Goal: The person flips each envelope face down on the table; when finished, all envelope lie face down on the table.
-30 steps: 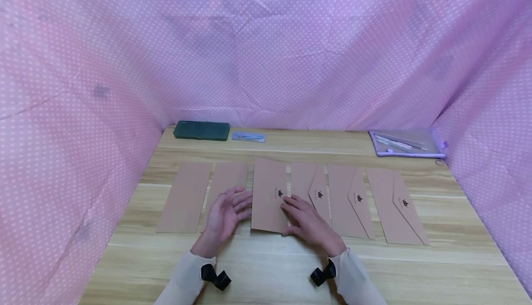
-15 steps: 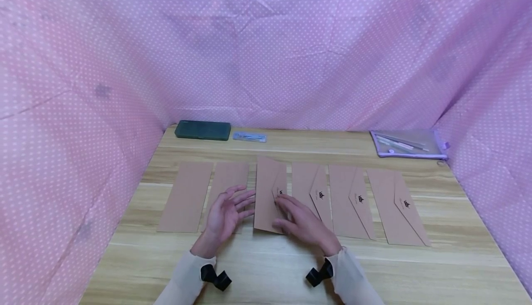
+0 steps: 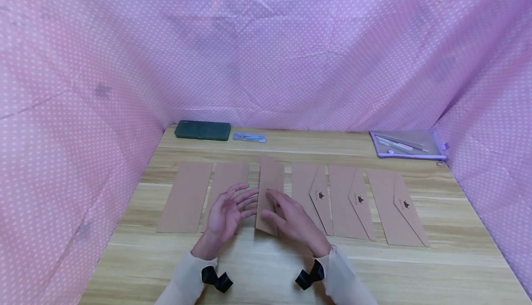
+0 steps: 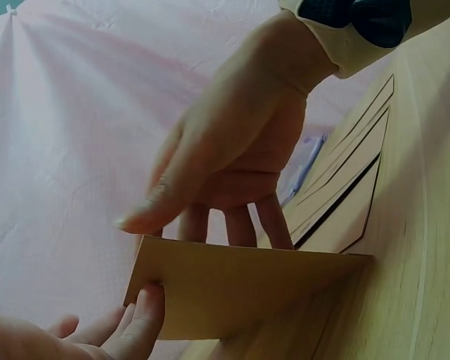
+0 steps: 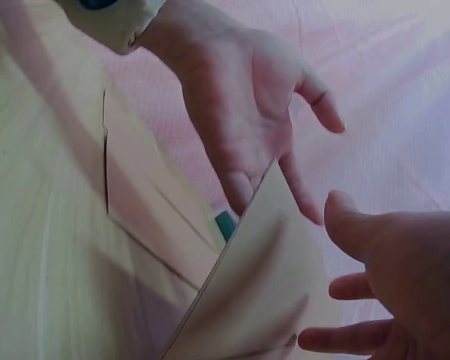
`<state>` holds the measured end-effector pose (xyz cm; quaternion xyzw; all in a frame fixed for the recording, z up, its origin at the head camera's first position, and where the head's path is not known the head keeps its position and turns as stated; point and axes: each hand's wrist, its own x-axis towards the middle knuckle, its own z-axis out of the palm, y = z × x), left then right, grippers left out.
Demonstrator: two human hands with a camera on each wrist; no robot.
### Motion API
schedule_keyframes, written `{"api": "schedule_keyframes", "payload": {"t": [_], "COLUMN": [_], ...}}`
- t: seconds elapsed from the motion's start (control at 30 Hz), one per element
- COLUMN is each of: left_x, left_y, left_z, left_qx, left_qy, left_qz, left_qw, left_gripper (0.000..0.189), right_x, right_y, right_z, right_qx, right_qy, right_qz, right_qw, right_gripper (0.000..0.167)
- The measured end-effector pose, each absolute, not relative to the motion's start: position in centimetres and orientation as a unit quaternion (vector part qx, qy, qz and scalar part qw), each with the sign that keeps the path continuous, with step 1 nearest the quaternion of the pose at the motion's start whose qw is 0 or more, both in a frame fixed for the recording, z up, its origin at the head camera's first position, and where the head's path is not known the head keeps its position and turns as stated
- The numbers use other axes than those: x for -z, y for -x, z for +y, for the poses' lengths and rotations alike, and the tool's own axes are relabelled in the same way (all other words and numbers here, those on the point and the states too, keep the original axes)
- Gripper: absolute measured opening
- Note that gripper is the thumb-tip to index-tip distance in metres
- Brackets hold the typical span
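Note:
A brown paper envelope [image 3: 270,173] stands tilted on the table between my hands, its left side raised. My left hand [image 3: 224,217] has its palm turned up, and its straight fingers touch the envelope's plain back [image 4: 225,292]. Over the flap side lies my right hand [image 3: 294,219], fingers loosely extended and covering most of the flap. In the right wrist view, the right fingers [image 5: 352,337] are by the envelope's face [image 5: 247,277]; firm contact is hard to tell. Two plain-side-up envelopes [image 3: 184,198] lie to the left.
Three envelopes with pointed flaps and crown prints [image 3: 351,203] lie to the right. At the back of the wooden table [image 3: 266,268] are a dark green case [image 3: 202,130], a small blue packet [image 3: 249,137] and a purple-edged zip pouch [image 3: 409,144] with pens. Pink dotted cloth [image 3: 266,64] surrounds the table.
The middle envelope has tilted up further, its left edge shifting right and its face looking narrower. My right hand has moved left across its flap; my left hand has shifted slightly right.

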<state>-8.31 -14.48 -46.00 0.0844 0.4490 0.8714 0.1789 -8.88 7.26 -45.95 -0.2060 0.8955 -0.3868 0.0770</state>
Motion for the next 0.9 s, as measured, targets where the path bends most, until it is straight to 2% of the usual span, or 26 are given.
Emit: {"api": "schedule_keyframes", "payload": {"t": [0.3,0.9], "left_x": [45.5,44.6], "left_y": [8.2,8.2], "left_z": [-14.0,-13.1], "left_qx": [-0.874,-0.851], "left_qy": [-0.095,-0.105], "left_qz": [0.443,0.487], "left_qw": [0.175,0.169], "left_gripper": [0.040,0.034], "right_x": [45.4,45.0], "right_y": [8.9,8.8], "right_z": [6.6,6.9], "right_qx": [0.422,0.456], "right_qy": [0.204,0.211], "right_qz": [0.880,0.860], "right_qw": [0.077,0.090], "right_gripper": [0.074,0.065]}}
